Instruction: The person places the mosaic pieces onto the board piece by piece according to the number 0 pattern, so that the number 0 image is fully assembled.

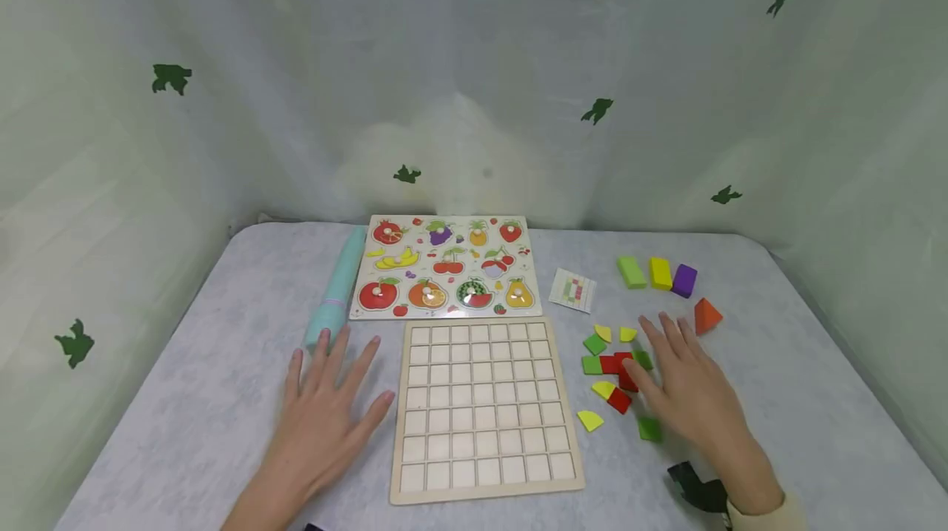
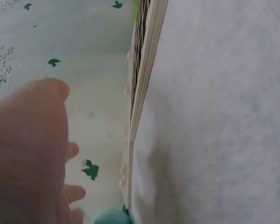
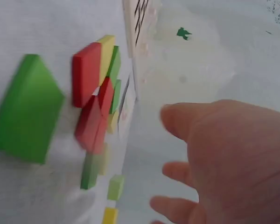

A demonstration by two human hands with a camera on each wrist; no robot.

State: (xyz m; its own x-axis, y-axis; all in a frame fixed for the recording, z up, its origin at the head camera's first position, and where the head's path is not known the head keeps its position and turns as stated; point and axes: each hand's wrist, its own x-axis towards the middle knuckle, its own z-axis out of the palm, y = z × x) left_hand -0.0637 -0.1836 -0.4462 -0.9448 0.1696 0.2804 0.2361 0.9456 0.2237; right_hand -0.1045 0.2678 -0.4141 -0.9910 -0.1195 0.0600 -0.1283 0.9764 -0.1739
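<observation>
Wooden and flat, the grid board (image 1: 483, 407) is lying between your left grip (image 1: 320, 420) and right grip (image 1: 690, 391), maybe for easy reaching. Both are holding nothing, spread wide; little blocks (image 1: 609, 365) are sitting by the right one.

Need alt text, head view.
A person's left hand and right hand, fingers extended, flank a wooden grid board on a pale table; the right hand is near small red, green and yellow pieces. Behind the board lies a fruit puzzle between a teal roll and a small printed card, with four larger blocks farther right.
</observation>
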